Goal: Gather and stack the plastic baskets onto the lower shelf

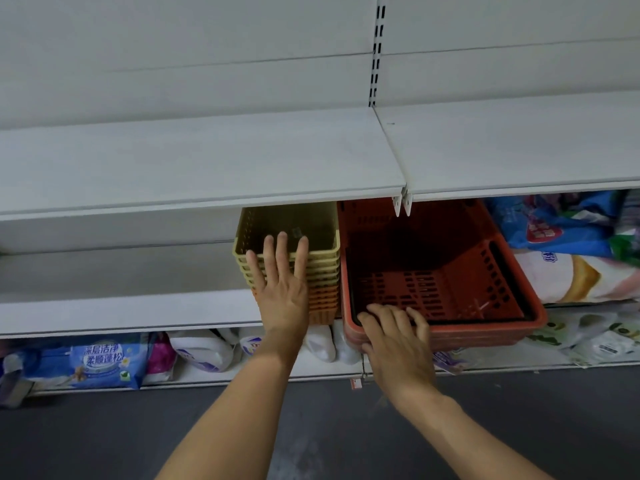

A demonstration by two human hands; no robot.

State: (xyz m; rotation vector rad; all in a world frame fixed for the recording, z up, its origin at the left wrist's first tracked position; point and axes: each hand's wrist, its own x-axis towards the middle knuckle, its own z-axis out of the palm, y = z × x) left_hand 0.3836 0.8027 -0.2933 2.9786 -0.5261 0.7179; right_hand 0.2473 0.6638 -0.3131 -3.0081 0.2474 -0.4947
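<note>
Baskets sit side by side on a white shelf (121, 311), tucked under the shelf above (207, 168). The left hand (282, 289) lies flat, fingers straight and slightly spread, pressed against the near face of the yellow basket stack (322, 251), with the fingertips reaching over the top rim. That stack is a nest of pale yellow baskets on top and orange ones (323, 304) below. The right hand (398, 344) has its fingers curled over the near rim of the red basket (450, 271), at its near left corner, thumb under the edge. The red basket is wider, with slotted floor and walls, and its front overhangs the shelf edge; more red rims show nested just beneath it. The two stacks stand just beside each other, nearly touching.

To the right of the red basket, on the same level, lie soft blue and white packages (561, 244). On the bottom shelf, near the floor, are a blue packet with Chinese print (104, 363), white bottles (204, 349) and more bags at right (602, 341). A dark grey floor (104, 438) runs along the near side. A slotted upright (376, 50) divides the white back panels far above.
</note>
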